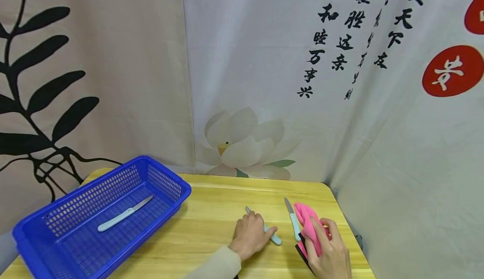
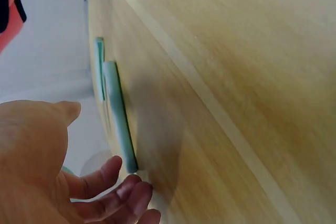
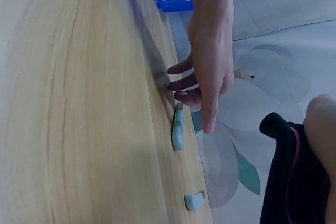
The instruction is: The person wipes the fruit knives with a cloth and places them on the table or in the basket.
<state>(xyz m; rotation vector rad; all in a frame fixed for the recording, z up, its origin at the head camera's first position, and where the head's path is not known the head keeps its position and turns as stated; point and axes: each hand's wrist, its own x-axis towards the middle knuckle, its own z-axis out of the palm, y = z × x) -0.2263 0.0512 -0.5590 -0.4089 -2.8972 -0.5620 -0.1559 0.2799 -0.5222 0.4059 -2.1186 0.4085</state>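
A knife with a pale blue-green handle [image 1: 275, 239] lies on the wooden table under my left hand [image 1: 251, 233]. That hand's fingers hang loosely bent, their tips beside the front of the handle in the left wrist view, pinching nothing. My right hand [image 1: 330, 249] grips a bunched pink cloth [image 1: 308, 220] with black parts; in the right wrist view a dark fold [image 3: 281, 166] of it shows by the fingers. A second knife [image 1: 293, 220] lies just left of the cloth, its blade pointing to the back. The left hand partly hides the first knife's blade.
On the left stands a blue plastic basket [image 1: 143, 161] with perforated sides; another light-handled knife [image 1: 124, 214] lies inside it. The wooden table [image 1: 219, 195] ends at the back against a printed curtain [image 1: 245, 81], with more curtain along the right side.
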